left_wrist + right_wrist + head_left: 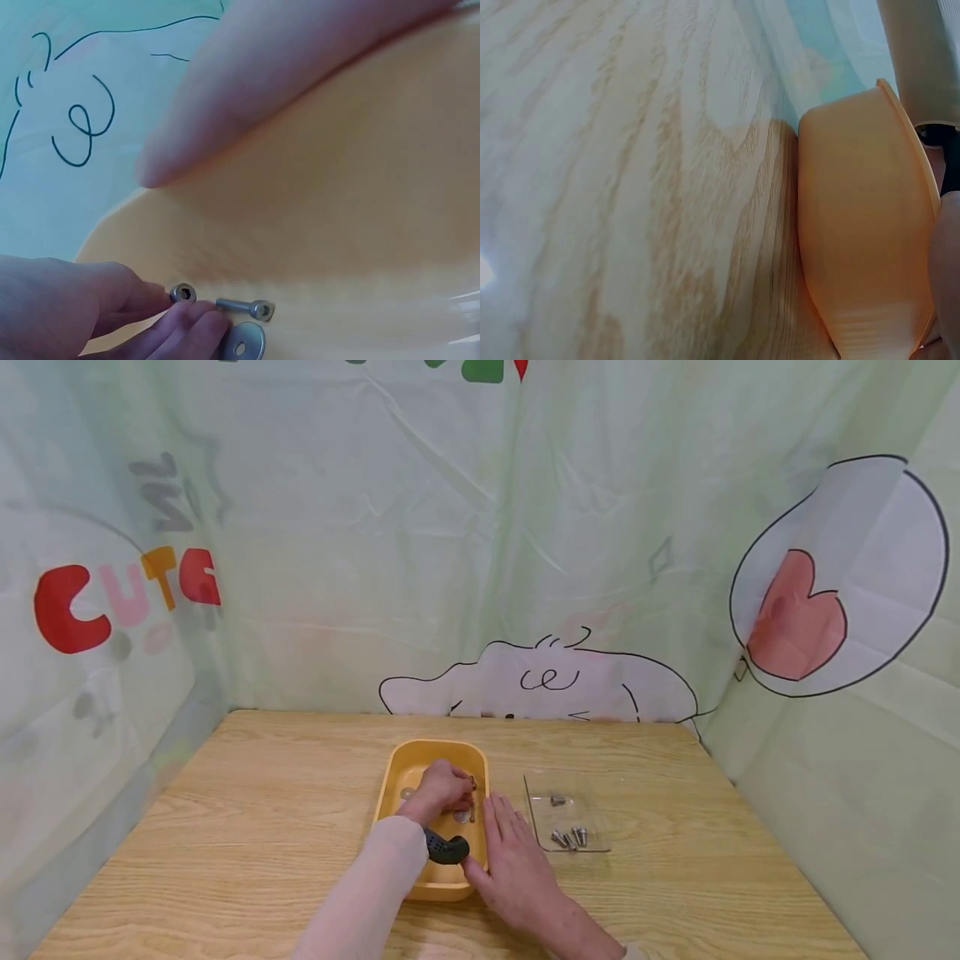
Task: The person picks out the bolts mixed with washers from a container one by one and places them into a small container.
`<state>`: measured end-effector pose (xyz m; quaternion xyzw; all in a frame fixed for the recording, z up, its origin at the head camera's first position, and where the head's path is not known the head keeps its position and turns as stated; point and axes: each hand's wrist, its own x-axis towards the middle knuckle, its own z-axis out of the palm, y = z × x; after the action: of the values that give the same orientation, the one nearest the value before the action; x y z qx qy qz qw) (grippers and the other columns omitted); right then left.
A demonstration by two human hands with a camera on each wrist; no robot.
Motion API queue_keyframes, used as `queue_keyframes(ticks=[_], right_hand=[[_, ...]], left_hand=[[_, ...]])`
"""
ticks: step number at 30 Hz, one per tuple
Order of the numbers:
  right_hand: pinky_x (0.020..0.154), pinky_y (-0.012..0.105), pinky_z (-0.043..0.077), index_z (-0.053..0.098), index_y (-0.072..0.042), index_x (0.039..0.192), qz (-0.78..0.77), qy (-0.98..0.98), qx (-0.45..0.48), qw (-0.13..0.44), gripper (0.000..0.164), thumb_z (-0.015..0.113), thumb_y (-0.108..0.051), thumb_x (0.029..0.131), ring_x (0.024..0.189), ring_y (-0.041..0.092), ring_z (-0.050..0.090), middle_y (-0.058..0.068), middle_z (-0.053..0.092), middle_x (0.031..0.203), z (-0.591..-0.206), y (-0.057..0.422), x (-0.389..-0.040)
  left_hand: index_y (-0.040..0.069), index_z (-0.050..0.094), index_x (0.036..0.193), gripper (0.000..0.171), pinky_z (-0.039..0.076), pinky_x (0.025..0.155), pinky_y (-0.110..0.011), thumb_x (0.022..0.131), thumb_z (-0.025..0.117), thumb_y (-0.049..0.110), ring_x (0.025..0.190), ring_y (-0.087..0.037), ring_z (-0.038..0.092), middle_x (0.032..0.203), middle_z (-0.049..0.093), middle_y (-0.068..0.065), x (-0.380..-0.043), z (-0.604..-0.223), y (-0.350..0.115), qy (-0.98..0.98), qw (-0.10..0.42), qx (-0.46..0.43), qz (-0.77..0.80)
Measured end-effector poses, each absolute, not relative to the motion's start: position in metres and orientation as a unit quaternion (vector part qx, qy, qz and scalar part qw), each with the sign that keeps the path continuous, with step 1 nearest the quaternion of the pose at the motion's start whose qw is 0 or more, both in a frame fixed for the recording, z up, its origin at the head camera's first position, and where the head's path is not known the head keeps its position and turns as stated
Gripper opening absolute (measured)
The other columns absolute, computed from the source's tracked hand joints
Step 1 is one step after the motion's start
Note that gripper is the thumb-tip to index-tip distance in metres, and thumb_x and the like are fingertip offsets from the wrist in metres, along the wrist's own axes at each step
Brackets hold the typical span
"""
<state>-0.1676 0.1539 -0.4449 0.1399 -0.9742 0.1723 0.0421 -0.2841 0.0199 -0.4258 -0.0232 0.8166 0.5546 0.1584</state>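
Where it lies: while my left hand (pixel 438 789) reaches into the yellow tray (pixel 393 768), its fingertips (pixel 187 319) pinch a small socket-head bolt (pixel 182 293) down on the tray floor, near the right wall.

Left hand: fingers curled together and clamped on that bolt, thumb and first fingers meeting at its head.

Handling: I judge the bolt light, stiff and smooth, so it could roll or slip on the slick plastic; taking it across the head or the shank just below seems the surest hold.

Close neighbours: a second bolt (pixel 244 307) lies on its side just beside the first, and a flat washer (pixel 241 346) sits touching my fingers, close enough to get dragged along.

Right hand (pixel 517 860): fingers straight and flat, pressed against the outside of the tray's right rim and resting on the bench (pixel 262 810); it holds nothing.

Tray: shallow, rounded corners, standing mid-bench; from my right wrist I see only its outer wall (pixel 855 225) against the wood.

Further out: a clear plastic sheet (pixel 592 835) lies to the right of the tray, apart from it, with a few more bolts (pixel 570 837) on it.

In the way: the tray's wall and the loose hardware crowd my left fingers; a dark wrist-worn device (pixel 444 847) hangs over the tray's near end.

Backdrop: a pale green printed curtain (pixel 450 527) surrounds the bench.
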Motion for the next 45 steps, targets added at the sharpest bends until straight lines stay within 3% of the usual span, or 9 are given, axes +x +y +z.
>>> queue_keyframes(ticks=[7,12,18,24,45], right_hand=[[0.124,0.052,0.023,0.023,0.002,0.155,0.173,-0.974,0.138,0.04,0.081,0.049,-0.049,0.097,0.153,0.033,0.019,0.02,0.022,0.163,-0.4444,0.1535,-0.1675],[0.123,0.052,0.024,0.024,0.002,0.155,0.171,-0.974,0.14,0.047,0.081,0.048,-0.05,0.097,0.152,0.034,0.02,0.02,0.023,0.163,-0.4448,0.1531,-0.1664],[0.123,0.053,0.023,0.022,0.002,0.155,0.169,-0.975,0.14,0.043,0.082,0.047,-0.051,0.098,0.153,0.033,0.019,0.019,0.021,0.163,-0.4444,0.1535,-0.1669],[0.124,0.052,0.023,0.021,0.001,0.156,0.175,-0.974,0.137,0.037,0.082,0.048,-0.05,0.097,0.153,0.033,0.019,0.018,0.021,0.164,-0.4433,0.1527,-0.1674],[0.124,0.051,0.021,0.02,0.002,0.156,0.174,-0.974,0.139,0.036,0.08,0.045,-0.049,0.1,0.153,0.032,0.017,0.019,0.02,0.164,-0.4428,0.1523,-0.1655]], left_hand=[[0.001,0.071,0.103,0.016,0.051,0.063,-0.026,0.093,0.065,0.011,0.073,-0.024,0.064,0.082,0.064,-0.011,-0.2864,-0.4259,0.0219,0.839,0.135,-0.037,0.527],[0.001,0.068,0.105,0.018,0.049,0.062,-0.029,0.091,0.064,0.011,0.077,-0.028,0.064,0.075,0.059,-0.007,-0.2851,-0.4243,0.0202,0.837,0.118,-0.046,0.532],[0.0,0.069,0.106,0.019,0.057,0.072,-0.032,0.09,0.066,0.009,0.079,-0.024,0.067,0.09,0.069,-0.013,-0.2909,-0.4294,0.024,0.822,0.133,-0.041,0.552],[-0.001,0.07,0.108,0.019,0.06,0.086,-0.036,0.092,0.067,0.008,0.083,-0.023,0.07,0.095,0.07,-0.012,-0.2859,-0.4294,0.0219,0.815,0.14,-0.013,0.562],[-0.001,0.073,0.103,0.014,0.062,0.078,-0.032,0.091,0.069,0.006,0.081,-0.023,0.076,0.089,0.076,-0.013,-0.2835,-0.4318,0.016,0.802,0.165,-0.001,0.574]])
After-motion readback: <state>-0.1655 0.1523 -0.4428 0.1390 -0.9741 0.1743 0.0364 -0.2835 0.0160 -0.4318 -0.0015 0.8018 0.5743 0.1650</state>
